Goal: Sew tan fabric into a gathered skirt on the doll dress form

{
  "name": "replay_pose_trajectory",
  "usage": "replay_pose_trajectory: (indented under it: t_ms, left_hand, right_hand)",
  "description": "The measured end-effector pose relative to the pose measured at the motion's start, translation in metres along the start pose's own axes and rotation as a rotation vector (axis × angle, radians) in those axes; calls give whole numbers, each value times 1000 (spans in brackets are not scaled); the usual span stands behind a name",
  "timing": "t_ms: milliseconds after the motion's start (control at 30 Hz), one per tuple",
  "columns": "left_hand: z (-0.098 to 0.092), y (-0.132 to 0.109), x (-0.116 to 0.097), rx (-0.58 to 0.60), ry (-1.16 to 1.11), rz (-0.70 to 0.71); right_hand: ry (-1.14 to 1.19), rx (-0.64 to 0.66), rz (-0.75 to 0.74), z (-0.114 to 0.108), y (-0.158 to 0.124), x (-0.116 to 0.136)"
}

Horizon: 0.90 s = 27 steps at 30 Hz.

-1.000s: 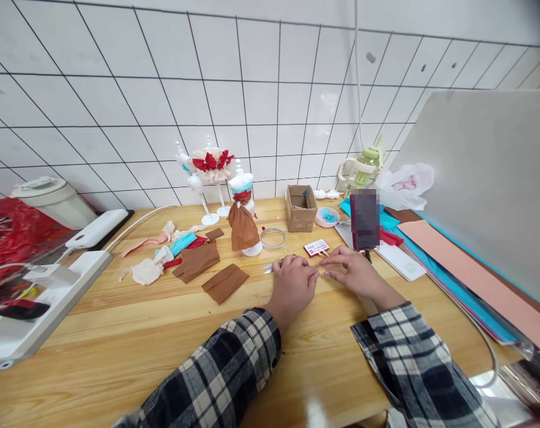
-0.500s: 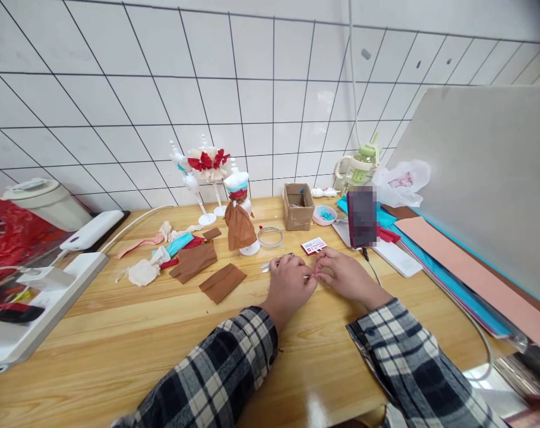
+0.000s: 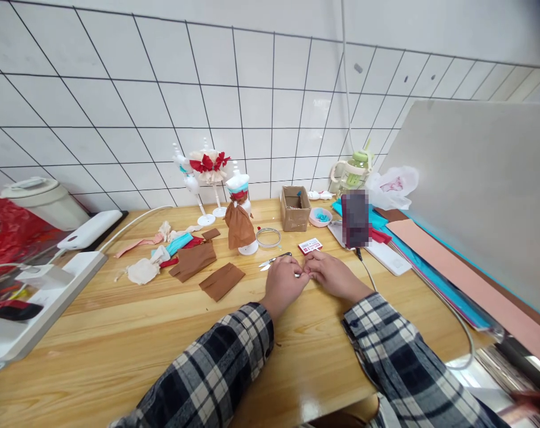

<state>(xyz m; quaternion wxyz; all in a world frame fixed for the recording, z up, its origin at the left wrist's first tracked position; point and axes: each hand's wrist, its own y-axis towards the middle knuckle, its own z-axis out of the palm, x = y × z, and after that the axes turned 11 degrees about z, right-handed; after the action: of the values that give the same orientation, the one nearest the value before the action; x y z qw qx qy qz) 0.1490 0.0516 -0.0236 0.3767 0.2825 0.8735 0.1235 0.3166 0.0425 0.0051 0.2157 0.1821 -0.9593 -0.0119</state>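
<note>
My left hand [image 3: 284, 280] and my right hand [image 3: 334, 274] meet fingertip to fingertip over the wooden table [image 3: 234, 333]. Both pinch at one spot, where something small and pale shows between the fingers; its kind cannot be made out. Scissors [image 3: 274, 261] lie just behind my left hand, partly covered by it. A small red and white box [image 3: 310, 246] rests beyond my right fingers. Farther left stands a little white dress form [image 3: 240, 223] wrapped in brown, red and blue. Brown crepe-like pieces [image 3: 222, 282] lie left of my hands.
A thin ring [image 3: 268, 246], a cardboard box [image 3: 296, 219] and a pink dish [image 3: 320, 224] stand behind the hands. A phone [image 3: 356, 220] with a cable is at right, near coloured sheets [image 3: 434, 246]. A power strip [image 3: 47, 309] lies at far left.
The view has shifted slightly. My hands have drawn closer together, the fingertips still pinched, and more of the scissors shows. The things on the table keep their places.
</note>
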Motion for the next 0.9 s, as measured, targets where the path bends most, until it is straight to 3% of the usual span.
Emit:
replay_pose_trajectory:
  t_ms: [200,367,633,767,900]
  left_hand:
    - [-1,4,9,-76,-27,-41]
    - [-7,3,9,-77,-106,38]
    - [-11,3,7,-128,-197,57]
    - [-15,-1,4,-131,-259,43]
    - [-26,-15,-5,-105,-350,23]
  right_hand:
    - [54,-6,0,-3,-2,-11]
    - [100,-53,148,-12,-3,-28]
    - [71,5,190,-7,-2,-24]
    - [-50,26,230,-4,-1,-20]
    - [-238,-66,283,-1,1,-10]
